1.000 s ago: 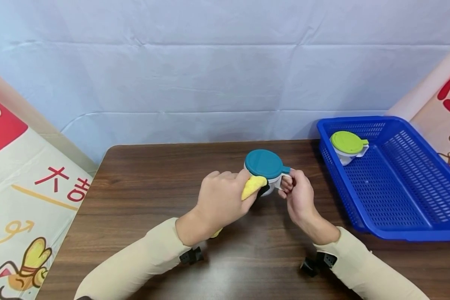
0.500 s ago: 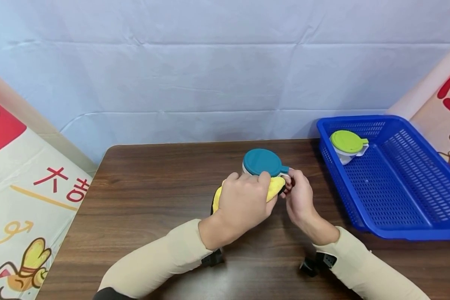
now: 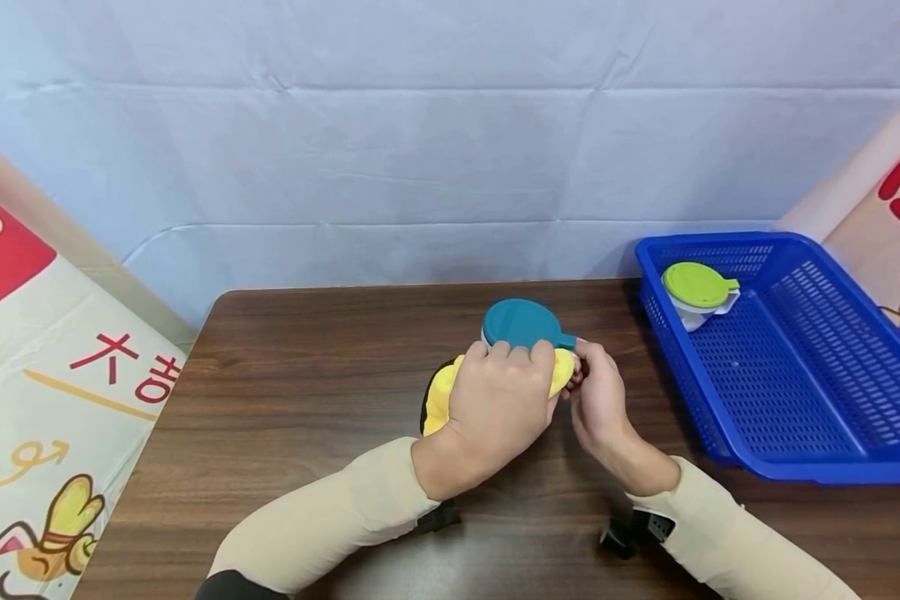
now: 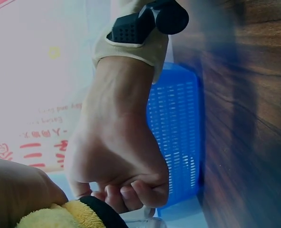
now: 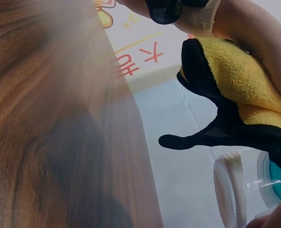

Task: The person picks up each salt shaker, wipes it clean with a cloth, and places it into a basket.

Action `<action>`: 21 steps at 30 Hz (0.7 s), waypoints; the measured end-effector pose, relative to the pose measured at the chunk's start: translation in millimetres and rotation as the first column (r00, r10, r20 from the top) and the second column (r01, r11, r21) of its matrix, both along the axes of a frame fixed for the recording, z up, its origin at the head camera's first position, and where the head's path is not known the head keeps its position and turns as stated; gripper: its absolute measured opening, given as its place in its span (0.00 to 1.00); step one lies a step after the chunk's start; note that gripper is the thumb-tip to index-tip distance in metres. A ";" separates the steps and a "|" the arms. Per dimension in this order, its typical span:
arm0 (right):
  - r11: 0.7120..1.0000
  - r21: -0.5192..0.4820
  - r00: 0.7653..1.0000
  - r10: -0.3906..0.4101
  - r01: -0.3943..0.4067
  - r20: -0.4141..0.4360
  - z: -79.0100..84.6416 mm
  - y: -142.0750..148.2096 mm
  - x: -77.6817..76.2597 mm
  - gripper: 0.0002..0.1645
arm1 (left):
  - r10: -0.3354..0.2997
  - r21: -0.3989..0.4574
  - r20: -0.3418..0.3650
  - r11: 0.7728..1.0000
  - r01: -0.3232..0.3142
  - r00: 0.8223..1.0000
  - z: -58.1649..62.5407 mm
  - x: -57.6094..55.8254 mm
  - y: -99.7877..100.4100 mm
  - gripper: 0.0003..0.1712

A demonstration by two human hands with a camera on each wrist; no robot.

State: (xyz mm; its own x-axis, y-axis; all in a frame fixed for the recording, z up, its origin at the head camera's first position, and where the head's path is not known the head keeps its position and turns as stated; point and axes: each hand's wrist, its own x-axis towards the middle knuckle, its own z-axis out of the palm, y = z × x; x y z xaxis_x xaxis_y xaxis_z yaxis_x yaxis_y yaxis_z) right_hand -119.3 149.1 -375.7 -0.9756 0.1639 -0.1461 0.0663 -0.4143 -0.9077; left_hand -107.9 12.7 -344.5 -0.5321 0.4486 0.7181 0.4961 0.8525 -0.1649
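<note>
A clear seasoning jar with a teal lid (image 3: 521,323) is held over the table, tilted so its base shows in the right wrist view (image 5: 228,190). My right hand (image 3: 602,408) grips its handle, with curled fingers (image 4: 131,192) visible in the left wrist view. A yellow cloth with black edging (image 3: 441,396) is bunched in my left hand (image 3: 498,400), which presses it against the near side of the jar. Most of the jar's body is hidden behind that hand and the cloth. Loose black-edged folds of the cloth hang below the left hand in the right wrist view.
A blue plastic basket (image 3: 720,425) stands at the right of the brown wooden table (image 3: 307,358). Inside its far left corner sits a similar jar with a lime-green lid (image 3: 696,285). A pale cloth backdrop (image 3: 420,167) rises behind the table, with printed sheets at both sides.
My left hand and the cloth have moved right across the jar's near side, toward the handle. The jar has shifted slightly left; my right hand keeps its grip on the handle.
</note>
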 end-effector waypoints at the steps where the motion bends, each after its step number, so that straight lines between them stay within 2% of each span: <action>1: 1.000 0.001 1.000 -0.002 0.002 0.001 0.3 -0.1 0.2 0.27 | 0.000 -0.003 0.000 1.000 0.000 1.000 0.3 0.3 0.2 0.16; 15: 1.000 0.006 1.000 -0.003 0.003 0.002 -0.8 -0.6 1.1 0.27 | 0.007 -0.020 -0.001 1.000 -0.007 1.000 0.5 0.3 0.6 0.15; 21: 1.000 0.004 1.000 0.007 -0.007 -0.002 0.4 -0.9 2.1 0.25 | -0.007 -0.023 0.022 1.000 0.008 1.000 1.5 0.4 -1.7 0.16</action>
